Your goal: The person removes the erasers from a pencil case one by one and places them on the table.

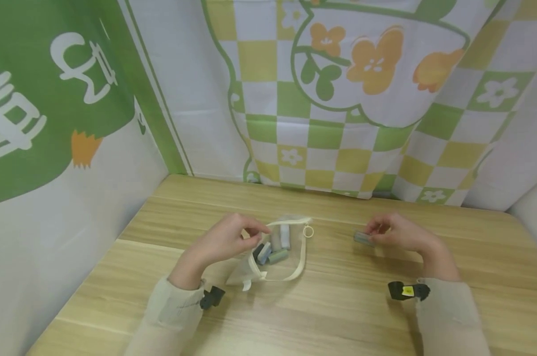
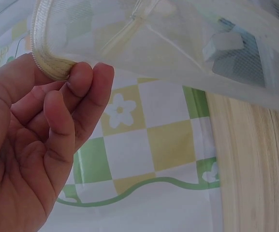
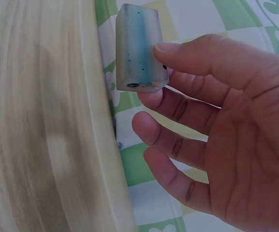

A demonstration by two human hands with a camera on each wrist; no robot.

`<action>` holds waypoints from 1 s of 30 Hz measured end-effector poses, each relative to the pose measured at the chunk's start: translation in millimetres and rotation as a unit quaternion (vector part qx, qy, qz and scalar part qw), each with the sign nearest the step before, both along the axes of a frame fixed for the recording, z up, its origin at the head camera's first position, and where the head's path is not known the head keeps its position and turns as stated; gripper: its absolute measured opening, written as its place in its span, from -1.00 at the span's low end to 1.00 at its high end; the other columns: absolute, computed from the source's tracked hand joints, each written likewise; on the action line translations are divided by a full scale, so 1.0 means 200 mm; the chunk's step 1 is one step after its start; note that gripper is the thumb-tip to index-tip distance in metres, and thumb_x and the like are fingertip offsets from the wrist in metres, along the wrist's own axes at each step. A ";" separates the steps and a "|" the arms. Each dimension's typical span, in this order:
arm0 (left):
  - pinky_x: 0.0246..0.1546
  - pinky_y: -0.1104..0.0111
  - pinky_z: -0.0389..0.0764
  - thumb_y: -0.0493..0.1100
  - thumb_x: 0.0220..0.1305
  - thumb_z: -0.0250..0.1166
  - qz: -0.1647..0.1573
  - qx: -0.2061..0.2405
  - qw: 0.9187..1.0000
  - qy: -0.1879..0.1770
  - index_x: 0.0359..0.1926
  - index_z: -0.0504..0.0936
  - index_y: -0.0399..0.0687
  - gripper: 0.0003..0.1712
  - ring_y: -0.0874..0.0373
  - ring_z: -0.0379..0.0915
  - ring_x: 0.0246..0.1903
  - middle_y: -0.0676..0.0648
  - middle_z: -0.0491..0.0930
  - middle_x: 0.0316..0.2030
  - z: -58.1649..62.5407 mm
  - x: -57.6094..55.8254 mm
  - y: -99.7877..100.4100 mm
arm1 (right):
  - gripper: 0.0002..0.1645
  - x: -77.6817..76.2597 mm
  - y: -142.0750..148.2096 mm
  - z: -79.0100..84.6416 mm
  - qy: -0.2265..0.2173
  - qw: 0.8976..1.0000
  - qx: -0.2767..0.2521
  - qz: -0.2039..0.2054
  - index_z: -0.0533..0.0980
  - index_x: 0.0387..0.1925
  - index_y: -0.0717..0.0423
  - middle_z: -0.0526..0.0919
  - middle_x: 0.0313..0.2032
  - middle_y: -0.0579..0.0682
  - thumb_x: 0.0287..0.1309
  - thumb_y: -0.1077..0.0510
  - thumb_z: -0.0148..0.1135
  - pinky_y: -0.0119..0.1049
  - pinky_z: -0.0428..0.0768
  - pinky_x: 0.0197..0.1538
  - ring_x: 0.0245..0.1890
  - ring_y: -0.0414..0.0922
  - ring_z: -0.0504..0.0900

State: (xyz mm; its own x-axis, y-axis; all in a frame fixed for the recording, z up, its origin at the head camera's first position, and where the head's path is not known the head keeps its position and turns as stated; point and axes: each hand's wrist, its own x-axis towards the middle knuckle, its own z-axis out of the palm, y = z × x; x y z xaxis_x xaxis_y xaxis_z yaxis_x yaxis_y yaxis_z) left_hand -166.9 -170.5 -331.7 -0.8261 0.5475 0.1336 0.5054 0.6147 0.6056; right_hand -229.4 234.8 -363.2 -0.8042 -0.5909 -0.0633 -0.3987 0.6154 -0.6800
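Where the work begins at left, the left hand pinches the zipped edge of a pale mesh bag, fingers narrowed on that rim. Bag sits on the wooden surface, mouth wide. Mesh looks limp; best judged to hold the rim lightly raised, fingertips out of the opening, so it does not sag shut. Inside, roughly left to right: a dark block, a blue block, a brownish block, a green block, a whitish block. Pull ring at the bag's right edge; likely snag point, worth passing over rather than across. Then bare wood grain. Far right, well apart from the bag: the right hand holds a blue-grey block near one end between thumb and fingers, remaining fingers spread. Whether it touches the surface, cannot tell from the head view. Grip seems sound: flat sides, far end free. Light pressure should do.
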 end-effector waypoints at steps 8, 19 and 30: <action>-0.51 0.51 0.47 -0.32 0.27 0.23 0.001 0.000 1.000 -0.003 -0.04 0.73 -0.24 -0.73 0.30 0.51 -0.35 -0.14 0.74 -0.24 0.00 0.00 0.00 | -0.80 -0.03 0.02 -0.02 -0.011 1.000 0.021 0.001 0.65 -0.16 0.22 0.72 -0.22 0.02 0.20 0.20 0.31 -0.39 0.56 -0.13 -0.21 -0.18 0.58; -0.51 0.51 0.47 -0.33 0.27 0.24 0.004 0.002 1.000 0.000 -0.05 0.73 -0.22 -0.74 0.30 0.53 -0.35 -0.09 0.75 -0.26 0.01 0.00 0.00 | -0.80 -0.04 0.05 -0.05 -0.029 0.998 0.049 0.001 0.65 -0.18 0.18 0.71 -0.18 0.01 0.20 0.15 0.32 -0.29 0.55 -0.07 -0.15 -0.11 0.59; -0.40 0.50 0.56 -0.34 0.26 0.23 -0.004 0.005 1.000 0.001 -0.05 0.73 -0.26 -0.74 0.29 0.56 -0.30 -0.12 0.74 -0.25 0.00 0.00 -0.01 | -0.85 -0.06 0.07 -0.10 -0.034 0.998 0.059 0.013 0.65 -0.25 0.14 0.71 -0.25 -0.05 0.15 0.17 0.32 -0.34 0.53 -0.10 -0.19 -0.20 0.57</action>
State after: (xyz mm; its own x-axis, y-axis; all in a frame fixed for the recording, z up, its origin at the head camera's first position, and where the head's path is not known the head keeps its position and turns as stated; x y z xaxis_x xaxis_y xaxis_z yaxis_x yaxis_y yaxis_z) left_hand -166.9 -172.0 -332.2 -0.8218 0.5522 0.1407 0.5111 0.6052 0.6104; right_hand -241.6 248.3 -383.1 -0.7804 -0.5965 -0.1876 -0.3700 0.6824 -0.6304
